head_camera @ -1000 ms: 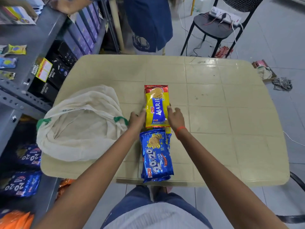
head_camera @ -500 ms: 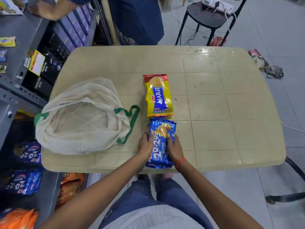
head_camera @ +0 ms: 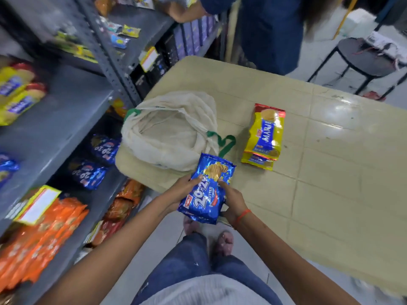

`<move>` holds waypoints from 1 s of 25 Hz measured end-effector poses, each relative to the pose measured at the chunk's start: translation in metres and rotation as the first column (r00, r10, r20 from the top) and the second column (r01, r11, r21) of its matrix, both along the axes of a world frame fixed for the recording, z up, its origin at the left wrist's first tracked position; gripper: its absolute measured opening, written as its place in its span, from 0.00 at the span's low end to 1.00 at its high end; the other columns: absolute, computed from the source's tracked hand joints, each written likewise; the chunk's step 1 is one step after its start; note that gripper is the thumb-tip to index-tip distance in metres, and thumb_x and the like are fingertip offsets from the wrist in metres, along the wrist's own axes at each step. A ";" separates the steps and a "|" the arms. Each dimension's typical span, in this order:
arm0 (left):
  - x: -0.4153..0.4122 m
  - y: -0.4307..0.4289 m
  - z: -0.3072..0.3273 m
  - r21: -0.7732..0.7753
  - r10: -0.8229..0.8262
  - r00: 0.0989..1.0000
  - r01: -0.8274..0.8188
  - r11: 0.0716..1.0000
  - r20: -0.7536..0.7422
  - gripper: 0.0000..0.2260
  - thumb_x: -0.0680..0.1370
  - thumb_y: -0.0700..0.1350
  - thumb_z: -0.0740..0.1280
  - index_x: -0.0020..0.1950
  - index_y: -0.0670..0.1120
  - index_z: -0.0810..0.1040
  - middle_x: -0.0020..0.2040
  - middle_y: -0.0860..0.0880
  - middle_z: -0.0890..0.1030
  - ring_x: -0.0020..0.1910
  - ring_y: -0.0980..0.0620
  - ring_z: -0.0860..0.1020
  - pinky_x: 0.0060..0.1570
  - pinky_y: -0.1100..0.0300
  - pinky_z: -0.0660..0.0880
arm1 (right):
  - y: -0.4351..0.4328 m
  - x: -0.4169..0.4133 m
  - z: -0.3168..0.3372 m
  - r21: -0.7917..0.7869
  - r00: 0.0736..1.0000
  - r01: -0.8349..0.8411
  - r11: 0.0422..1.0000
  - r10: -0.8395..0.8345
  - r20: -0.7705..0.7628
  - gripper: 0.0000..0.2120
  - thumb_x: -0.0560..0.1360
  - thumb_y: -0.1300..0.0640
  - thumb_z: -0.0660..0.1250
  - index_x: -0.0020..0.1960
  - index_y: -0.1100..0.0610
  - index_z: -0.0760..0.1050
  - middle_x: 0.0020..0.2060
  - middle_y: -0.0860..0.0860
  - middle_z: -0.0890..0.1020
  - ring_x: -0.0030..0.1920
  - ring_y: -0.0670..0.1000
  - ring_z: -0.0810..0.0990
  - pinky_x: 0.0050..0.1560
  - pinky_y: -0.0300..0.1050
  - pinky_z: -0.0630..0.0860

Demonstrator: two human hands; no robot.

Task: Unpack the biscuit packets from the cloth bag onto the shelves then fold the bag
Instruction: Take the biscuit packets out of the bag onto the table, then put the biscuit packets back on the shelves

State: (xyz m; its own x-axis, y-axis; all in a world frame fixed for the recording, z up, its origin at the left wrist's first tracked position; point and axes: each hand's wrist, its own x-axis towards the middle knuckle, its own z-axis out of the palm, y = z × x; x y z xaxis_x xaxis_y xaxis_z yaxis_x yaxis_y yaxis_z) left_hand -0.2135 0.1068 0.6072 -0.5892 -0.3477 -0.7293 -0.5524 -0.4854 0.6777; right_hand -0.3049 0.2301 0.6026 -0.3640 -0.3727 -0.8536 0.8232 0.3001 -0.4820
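Observation:
Both hands hold a stack of blue 20-20 butter biscuit packets (head_camera: 207, 190) lifted off the table's near edge. My left hand (head_camera: 184, 189) grips its left side and my right hand (head_camera: 233, 199) grips its right side. The cream cloth bag (head_camera: 169, 130) with green handles lies open and slack on the beige table (head_camera: 330, 172), just beyond the packets. Two yellow Marie biscuit packets (head_camera: 265, 136) lie stacked on the table to the bag's right. Grey metal shelves (head_camera: 66, 111) stand at my left.
The shelves hold more blue 20-20 packets (head_camera: 92, 172), orange packets (head_camera: 44, 234) and yellow Marie packets (head_camera: 17, 93). Another person in blue (head_camera: 271, 29) stands at the table's far end, a hand on the upper shelf. A black chair (head_camera: 363, 60) stands at far right.
Both hands left the Marie packets, closed on the blue 20-20 packets and lifted them off the table. My view has turned left toward the shelves.

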 end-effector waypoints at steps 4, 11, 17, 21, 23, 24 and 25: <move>0.011 -0.032 0.007 -0.051 -0.057 0.996 0.054 0.997 -0.066 0.11 0.79 0.46 0.64 0.58 0.43 0.76 0.43 0.47 0.84 0.34 0.55 0.84 0.35 0.61 0.81 | -0.020 0.015 0.011 -0.025 1.000 -0.006 1.000 0.006 0.019 0.09 0.74 0.49 0.65 0.46 0.55 0.74 0.39 0.52 0.77 0.38 0.50 0.76 0.36 0.47 0.75; -0.071 -0.014 -0.010 -0.248 -0.649 0.754 0.651 0.717 0.104 0.21 0.76 0.54 0.66 0.62 0.40 0.75 0.58 0.38 0.81 0.51 0.40 0.81 0.53 0.50 0.77 | 0.011 0.004 -0.001 0.064 0.909 0.413 0.908 -0.416 0.036 0.23 0.76 0.38 0.58 0.58 0.56 0.72 0.39 0.53 0.76 0.37 0.51 0.76 0.35 0.53 0.76; -0.066 -0.002 -0.025 -0.480 -0.457 0.855 0.516 0.710 0.244 0.27 0.74 0.59 0.66 0.67 0.44 0.72 0.64 0.42 0.78 0.60 0.42 0.77 0.59 0.52 0.74 | 0.047 -0.020 -0.018 0.298 0.950 0.260 0.919 -0.189 -0.248 0.25 0.70 0.40 0.68 0.51 0.62 0.73 0.43 0.57 0.78 0.41 0.55 0.77 0.53 0.53 0.74; -0.020 0.034 -0.038 -0.430 0.208 0.923 -0.052 0.901 0.325 0.28 0.73 0.59 0.67 0.63 0.39 0.72 0.61 0.38 0.76 0.60 0.38 0.76 0.58 0.50 0.73 | 0.054 -0.069 -0.017 0.442 0.809 -0.034 0.896 0.284 -0.514 0.29 0.70 0.43 0.71 0.60 0.64 0.74 0.58 0.64 0.77 0.55 0.59 0.79 0.56 0.51 0.75; -0.020 0.047 -0.040 0.002 0.300 0.923 -0.309 0.951 0.241 0.30 0.73 0.62 0.66 0.60 0.37 0.76 0.53 0.40 0.82 0.50 0.41 0.81 0.54 0.46 0.78 | 0.044 -0.084 -0.010 0.395 0.783 -0.290 0.872 0.453 -0.426 0.20 0.70 0.42 0.70 0.51 0.58 0.78 0.48 0.58 0.83 0.41 0.53 0.80 0.42 0.44 0.76; -0.021 0.049 -0.038 0.119 0.325 0.922 -0.354 0.928 0.208 0.29 0.73 0.62 0.65 0.59 0.38 0.77 0.48 0.42 0.83 0.46 0.43 0.82 0.52 0.44 0.79 | 0.039 -0.087 -0.007 0.416 0.760 -0.362 0.834 0.522 -0.387 0.21 0.70 0.40 0.69 0.52 0.57 0.78 0.45 0.55 0.84 0.38 0.51 0.80 0.38 0.41 0.74; -0.020 0.047 -0.035 0.155 0.339 0.922 -0.369 0.916 0.188 0.29 0.73 0.63 0.65 0.58 0.38 0.77 0.46 0.43 0.83 0.44 0.44 0.82 0.50 0.44 0.79 | 0.036 -0.091 -0.007 0.416 0.739 -0.405 0.814 0.559 -0.375 0.23 0.68 0.37 0.69 0.52 0.55 0.78 0.42 0.52 0.84 0.37 0.51 0.80 0.37 0.40 0.72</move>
